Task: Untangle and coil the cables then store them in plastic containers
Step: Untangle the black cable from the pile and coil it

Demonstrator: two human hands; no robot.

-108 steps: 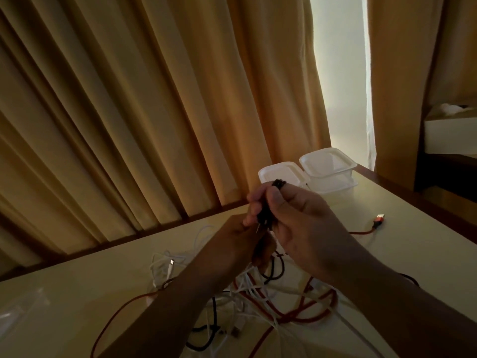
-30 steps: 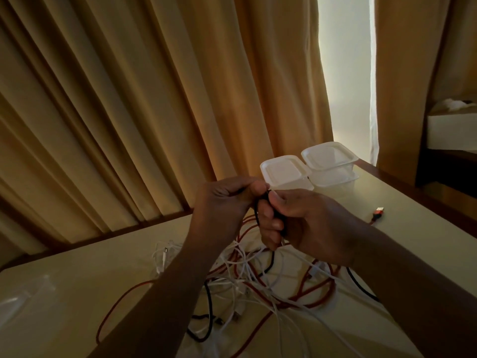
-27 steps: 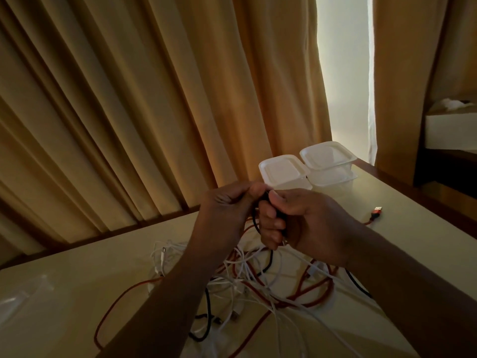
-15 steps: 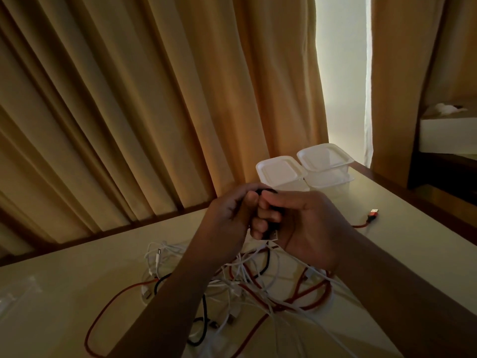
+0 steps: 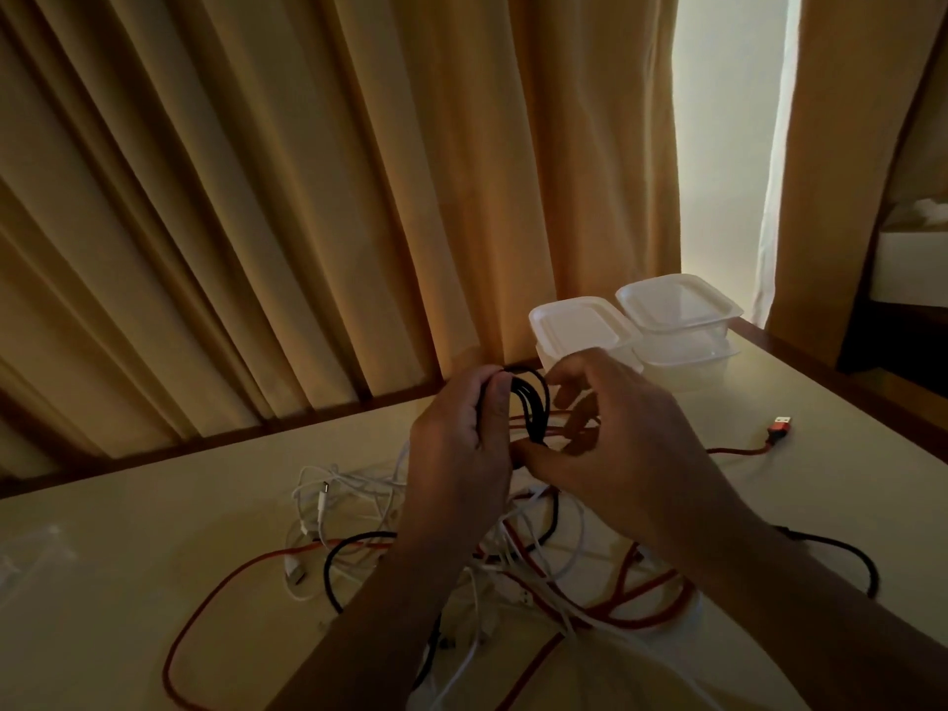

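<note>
Above the table my left hand (image 5: 461, 443) grips a small coil of black cable (image 5: 531, 402), its loops standing upright between both hands. My right hand (image 5: 615, 443) is beside the coil; its thumb touches the coil's bottom and its fingers are spread and relaxed behind the loops. Below the hands lies a tangle of white, red and black cables (image 5: 513, 567) on the cream table (image 5: 154, 531). A red cable's USB plug (image 5: 779, 425) lies to the right. Two lidded plastic containers (image 5: 579, 323) (image 5: 677, 302) stand at the far edge.
Tan curtains (image 5: 308, 197) hang right behind the table's far edge. A clear plastic piece (image 5: 31, 556) lies at the left. A dark shelf with a white box (image 5: 913, 264) stands at the right. A black cable loop (image 5: 851, 556) trails off right.
My right hand's fingers have opened away from the black coil, which now shows as several upright loops held by my left hand. The camera has tipped slightly.
</note>
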